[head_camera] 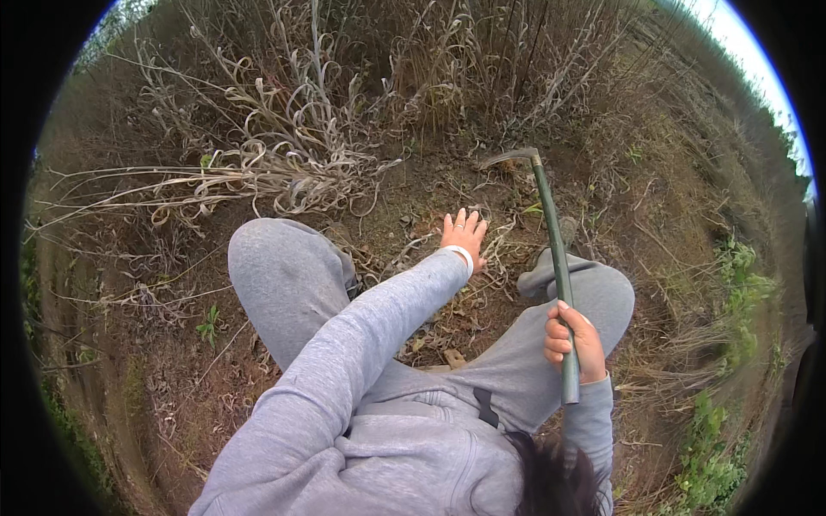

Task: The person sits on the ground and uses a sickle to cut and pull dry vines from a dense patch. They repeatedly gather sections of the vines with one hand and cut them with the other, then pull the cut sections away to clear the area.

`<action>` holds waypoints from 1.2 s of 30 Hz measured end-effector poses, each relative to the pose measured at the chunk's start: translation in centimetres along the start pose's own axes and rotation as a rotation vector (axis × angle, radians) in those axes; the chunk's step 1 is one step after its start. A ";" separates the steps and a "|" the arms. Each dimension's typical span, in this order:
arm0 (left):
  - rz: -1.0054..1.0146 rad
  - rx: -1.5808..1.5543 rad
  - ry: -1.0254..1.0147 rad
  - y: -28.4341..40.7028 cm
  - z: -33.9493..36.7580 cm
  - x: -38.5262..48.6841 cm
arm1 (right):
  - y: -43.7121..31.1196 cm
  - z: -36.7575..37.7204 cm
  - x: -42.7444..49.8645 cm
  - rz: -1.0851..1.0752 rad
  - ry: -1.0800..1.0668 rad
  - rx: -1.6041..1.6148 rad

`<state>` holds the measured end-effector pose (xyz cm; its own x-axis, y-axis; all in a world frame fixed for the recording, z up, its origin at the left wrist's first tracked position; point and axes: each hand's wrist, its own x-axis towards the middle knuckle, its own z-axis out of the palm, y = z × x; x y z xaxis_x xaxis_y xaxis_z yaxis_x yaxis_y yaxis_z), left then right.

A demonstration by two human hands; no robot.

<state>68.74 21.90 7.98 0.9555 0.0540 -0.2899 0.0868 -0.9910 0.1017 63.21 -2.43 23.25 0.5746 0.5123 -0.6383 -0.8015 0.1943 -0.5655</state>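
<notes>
My right hand [579, 342] grips the lower handle of a sickle [556, 238], a long green-brown shaft held upright in the picture. Its thin curved blade points left from the top, over bare soil near the standing dry plants. My left hand [464, 235], with a ring and a white band at the wrist, reaches out between my knees with its fingers spread. It is over dry leaves and stalks on the ground; whether it touches them I cannot tell. Beyond my left knee lies a bundle of dry, curled-leaf stalks [284, 174].
Dense dry standing stalks [477, 71] rise in front. Green weeds [710, 438] grow at the right, and a small green plant [208, 327] stands left of my left knee. Dry grass covers the slope at the right.
</notes>
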 end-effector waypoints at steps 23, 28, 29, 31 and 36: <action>-0.180 -0.526 -0.718 6.7 13.9 12.9 | -0.8 -4.2 3.8 -0.014 0.204 0.120; -0.157 -0.437 -0.451 4.5 16.5 10.6 | -1.1 -4.1 4.1 0.042 0.263 0.080; -0.102 -0.416 -0.438 3.2 16.0 10.9 | -1.0 -4.2 4.1 0.043 0.260 0.080; -0.054 -0.331 -0.436 0.6 14.3 12.1 | -1.0 -4.3 4.2 0.047 0.260 0.081; -0.033 -0.324 -0.359 -5.6 9.0 14.8 | -0.5 -4.0 3.9 0.022 0.258 0.079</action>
<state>79.81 27.14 -5.48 0.7981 -0.0178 -0.6023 0.2531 -0.8972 0.3618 66.51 -3.85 18.90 0.5718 0.2892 -0.7677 -0.8190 0.2553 -0.5138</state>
